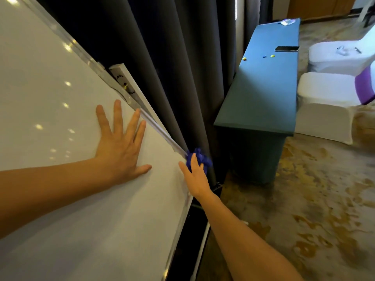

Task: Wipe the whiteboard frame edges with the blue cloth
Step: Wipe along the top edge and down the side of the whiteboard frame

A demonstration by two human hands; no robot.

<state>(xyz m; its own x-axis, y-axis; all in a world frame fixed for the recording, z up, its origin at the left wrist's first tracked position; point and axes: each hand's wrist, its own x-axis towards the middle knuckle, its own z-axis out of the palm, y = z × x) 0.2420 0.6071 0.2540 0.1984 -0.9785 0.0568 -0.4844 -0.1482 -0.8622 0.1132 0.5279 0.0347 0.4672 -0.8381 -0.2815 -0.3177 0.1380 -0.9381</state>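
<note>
The whiteboard (50,88) fills the left of the head view, tilted, with a silver frame edge (158,128) running down its right side to a corner. My left hand (119,145) lies flat on the board surface with fingers spread, holding nothing. My right hand (195,177) grips a bunched blue cloth (200,157) and presses it against the frame at the corner. The cloth is partly hidden behind my fingers. A small tray (127,82) is fixed to the frame higher up.
Dark grey curtains (172,57) hang right behind the board. A long green-covered table (263,94) stands to the right with a phone (287,48) and small coloured magnets on it. White-covered chairs (326,102) sit beyond it on patterned carpet (314,220).
</note>
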